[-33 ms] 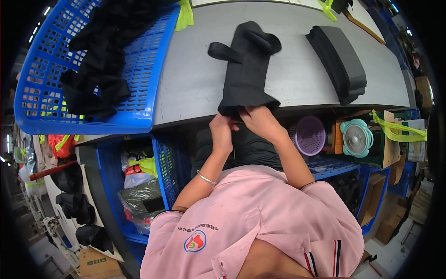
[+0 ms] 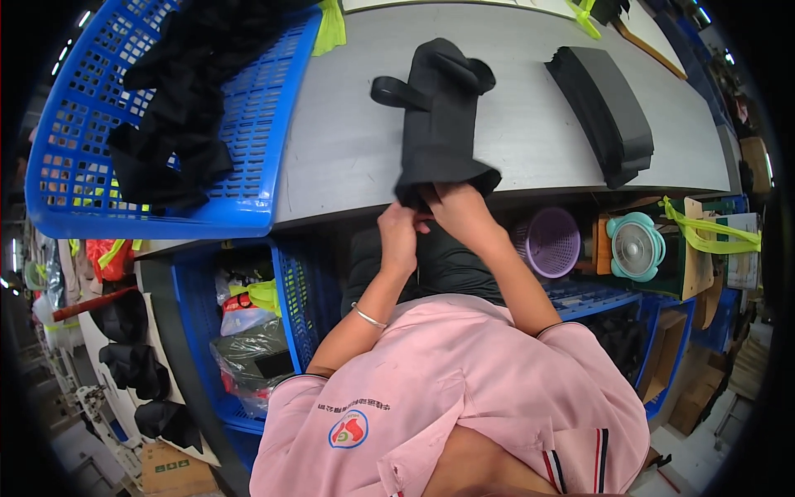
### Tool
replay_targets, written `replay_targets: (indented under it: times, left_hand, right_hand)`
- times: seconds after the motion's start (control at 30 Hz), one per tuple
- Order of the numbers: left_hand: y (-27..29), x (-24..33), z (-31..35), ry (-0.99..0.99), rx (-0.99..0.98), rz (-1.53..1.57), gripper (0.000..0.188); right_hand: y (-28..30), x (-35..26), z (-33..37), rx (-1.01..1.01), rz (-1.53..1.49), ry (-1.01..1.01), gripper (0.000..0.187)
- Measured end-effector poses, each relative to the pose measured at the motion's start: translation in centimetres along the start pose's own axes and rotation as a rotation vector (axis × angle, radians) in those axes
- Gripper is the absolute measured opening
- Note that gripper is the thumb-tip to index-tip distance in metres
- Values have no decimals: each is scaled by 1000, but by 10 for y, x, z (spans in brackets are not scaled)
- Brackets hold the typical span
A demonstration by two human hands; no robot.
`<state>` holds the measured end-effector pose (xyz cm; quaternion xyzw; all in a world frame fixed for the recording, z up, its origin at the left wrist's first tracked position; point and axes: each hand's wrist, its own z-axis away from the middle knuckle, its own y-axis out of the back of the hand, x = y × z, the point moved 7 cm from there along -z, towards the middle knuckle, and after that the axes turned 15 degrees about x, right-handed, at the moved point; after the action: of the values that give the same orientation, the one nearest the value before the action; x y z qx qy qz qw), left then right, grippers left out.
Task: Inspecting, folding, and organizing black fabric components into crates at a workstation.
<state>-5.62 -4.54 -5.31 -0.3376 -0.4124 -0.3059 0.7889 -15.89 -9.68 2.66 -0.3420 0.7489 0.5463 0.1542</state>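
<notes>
A black fabric piece point(image 2: 440, 124), long and narrow with a flared near end and strap loops at its far end, lies on the grey table point(image 2: 339, 141) with that near end at the front edge. My left hand point(image 2: 398, 236) is closed at the left of the flared end, pinching its hem. From the right, my right hand point(image 2: 462, 214) grips the same end, its fingertips hidden inside the fabric opening. Both hands are close together, just off the table's front edge. To the right lies a neat stack of black fabric pieces point(image 2: 603, 112).
At the left, a blue plastic basket point(image 2: 248, 195) holds black fabric. Below the table are another blue basket point(image 2: 290, 311) with bagged items, a purple basket point(image 2: 553, 242) and a small teal fan point(image 2: 636, 246). A yellow-green strip point(image 2: 330, 29) hangs by the upper basket.
The flared end of the fabric piece has shifted slightly right, and its far right loop has drawn in a little to the left. My hands have moved only slightly.
</notes>
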Motion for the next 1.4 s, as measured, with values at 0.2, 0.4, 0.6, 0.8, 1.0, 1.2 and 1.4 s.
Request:
replay_targets:
  times: [0.2, 0.4, 0.6, 0.8, 1.0, 1.2, 1.4]
  left_hand:
    - [-9, -12, 5, -6, -209, 39, 20]
    - [-2, -17, 0, 9, -313, 6, 22]
    - [29, 2, 19, 4, -116, -99, 21]
    - [48, 72, 13, -750, 121, -428, 36]
    - [60, 56, 49, -291, -173, -199, 8]
    - [39, 34, 10, 211, -392, 192, 32]
    - [30, 24, 36, 194, -384, 62, 32]
  right_hand:
    - [0, -45, 6, 259, 381, 432, 35]
    - [-15, -36, 11, 140, 231, 431, 28]
    - [-32, -7, 24, -342, 346, 96, 28]
    - [-34, -20, 47, -135, 348, 98, 28]
    - [-18, 2, 54, -119, 273, 70, 26]
    - [0, -50, 109, -162, 225, 187, 20]
    - [121, -40, 121, 331, -389, -201, 13]
